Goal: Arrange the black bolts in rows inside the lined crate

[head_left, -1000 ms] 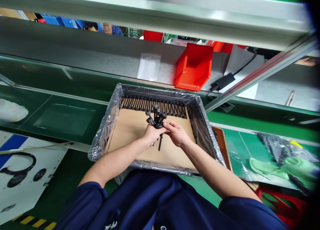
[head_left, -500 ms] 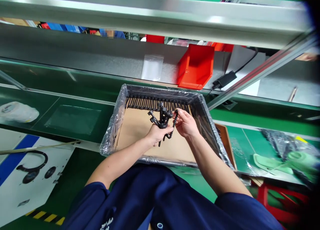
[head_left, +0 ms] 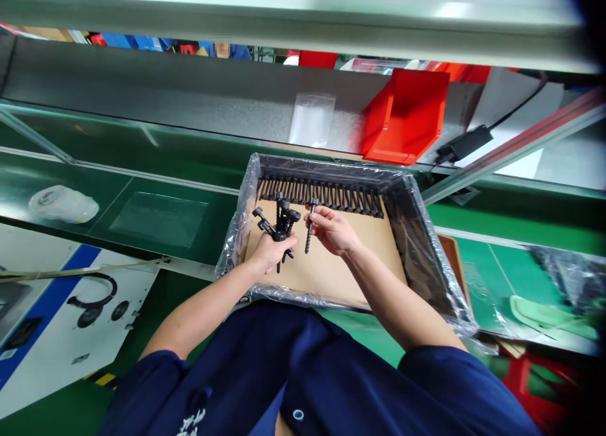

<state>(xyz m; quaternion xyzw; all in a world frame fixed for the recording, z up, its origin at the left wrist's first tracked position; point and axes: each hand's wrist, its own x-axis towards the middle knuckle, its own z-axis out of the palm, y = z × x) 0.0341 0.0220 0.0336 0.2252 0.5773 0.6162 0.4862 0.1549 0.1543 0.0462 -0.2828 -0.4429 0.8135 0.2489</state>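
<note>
My left hand (head_left: pixel 269 252) is closed round a bundle of several black ridged rods (head_left: pixel 279 220), their heads sticking up above my fist. My right hand (head_left: pixel 332 229) pinches a single black rod (head_left: pixel 310 224) held nearly upright, just right of the bundle. Both hands hover over a plastic-lined tray (head_left: pixel 416 247) with a brown cardboard floor (head_left: pixel 331 272). A row of the same black rods (head_left: pixel 326 196) lies side by side along the tray's far edge.
A red bin (head_left: pixel 402 117) and a clear plastic bag (head_left: pixel 311 120) stand behind the tray. A crumpled white bag (head_left: pixel 64 204) lies on the green belt at left. A white sheet with headphone drawings (head_left: pixel 89 297) is lower left. Green parts in plastic (head_left: pixel 544 310) lie at right.
My right hand drew one rod out of the bundle and now holds it upright beside it. The view has shifted so the tray sits further right.
</note>
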